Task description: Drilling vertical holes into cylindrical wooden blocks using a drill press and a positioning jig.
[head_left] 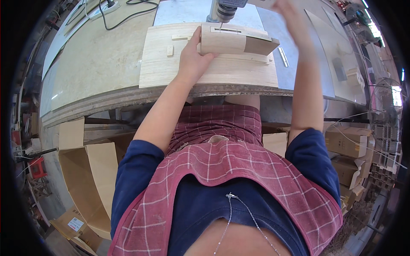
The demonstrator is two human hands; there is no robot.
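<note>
My left hand [194, 59] grips the left end of a pale wooden box [224, 42], thumb along its near side and fingers round the far side. A slot with marked lines [226, 30] shows in the box's top face, and its right end is a darker tan. Over that slot hangs a drill chuck [226, 13] with a thin bit pointing down; whether the bit touches the wood I cannot tell. My right hand [287, 13] is raised to the right of the drill, smeared by motion, so its fingers are unclear.
Beneath the box lies a pale wooden board [166, 70] with small wooden strips [170, 50] on it. A metal strip [283, 56] lies to the right. Black cable [112, 26] curls at the far left. Cardboard boxes [87, 170] stand under the bench, and a fan [386, 102] stands far right.
</note>
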